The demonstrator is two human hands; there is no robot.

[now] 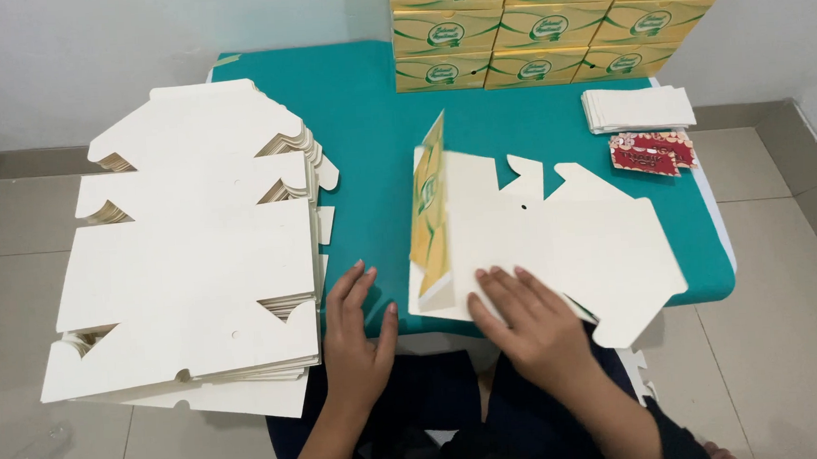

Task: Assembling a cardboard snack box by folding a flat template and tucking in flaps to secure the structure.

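While the right hand (523,322) lies flat with its fingers spread on a white cardboard sheet (560,239), one side flap (429,209) of that sheet stands up and shows yellow and green print. This sheet lies in the middle of the teal worktop (364,119), close to the person. Nothing is held in the left hand (359,341), which rests open at the near edge of the worktop. Just beside it, on the left, sits a big pile of flat white sheets (193,262). Yellow boxes (547,22) are stacked at the far side. Near them lie a small pile of white papers (637,109) and some red cards (652,152).
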